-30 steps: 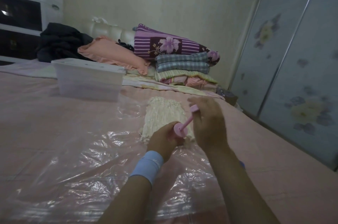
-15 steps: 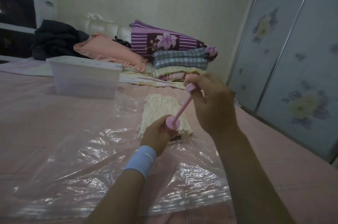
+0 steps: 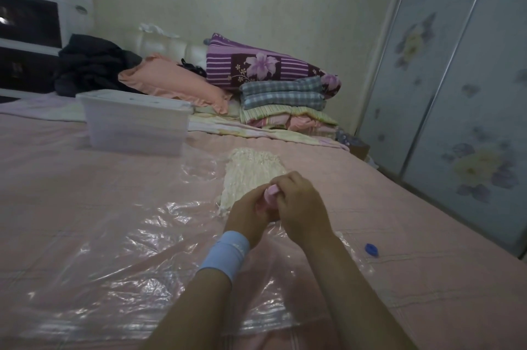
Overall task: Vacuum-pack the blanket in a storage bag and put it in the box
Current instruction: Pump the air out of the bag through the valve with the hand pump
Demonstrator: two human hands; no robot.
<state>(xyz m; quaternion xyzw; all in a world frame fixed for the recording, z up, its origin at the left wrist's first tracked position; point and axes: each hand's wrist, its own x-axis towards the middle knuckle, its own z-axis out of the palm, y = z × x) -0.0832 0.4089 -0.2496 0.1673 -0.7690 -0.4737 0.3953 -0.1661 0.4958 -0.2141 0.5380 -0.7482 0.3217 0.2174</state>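
Because the storage bag [image 3: 128, 249] has to lie flat for air to leave it, its clear film is spread over the bed [image 3: 427, 278] under both forearms, wrinkled and glinting, and runs out past the hands. Just above it the left hand [image 3: 248, 215], a blue wristband [image 3: 225, 254] behind it, is curled round the lower body of a pink hand pump [image 3: 270, 196], probably to keep its foot seated on the bag's valve, which the hands hide. Touching it from the right, the right hand [image 3: 302, 207] is closed over the pump's top end, fingers folded down on it. The plunger looks pushed in, since little of the pump shows between the two hands. Well off to the right of the right hand, a small blue cap [image 3: 371, 249] lies near the bag's edge, likely the valve's cover set aside within reach for sealing. Directly beyond the hands, inside the bag, the cream blanket [image 3: 253, 172] sits ridged and shrunken, so the air seems largely drawn out. Farther off, beyond and left of the left hand, the translucent box [image 3: 137, 127] stands with its lid on and must be opened before the pack goes in.
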